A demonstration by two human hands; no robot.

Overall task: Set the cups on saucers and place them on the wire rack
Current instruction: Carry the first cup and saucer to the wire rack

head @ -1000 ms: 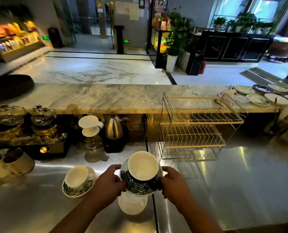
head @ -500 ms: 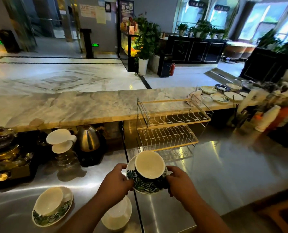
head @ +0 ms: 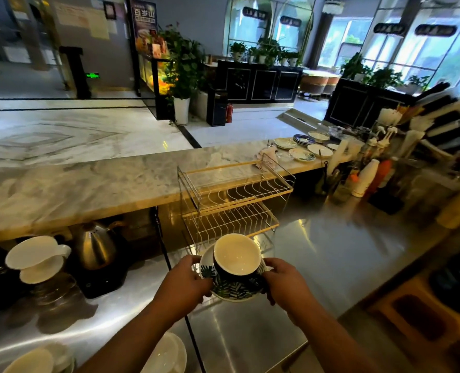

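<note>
Now both hands, left hand and right hand, grip the saucer by opposite edges. That steadies the cup short of the wire rack.

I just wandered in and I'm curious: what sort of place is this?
Probably a cafe or tea bar in a lobby. A metal kettle stands on the steel worktop, plates wait on a marble counter, and a drinks poster hangs beyond.
</note>
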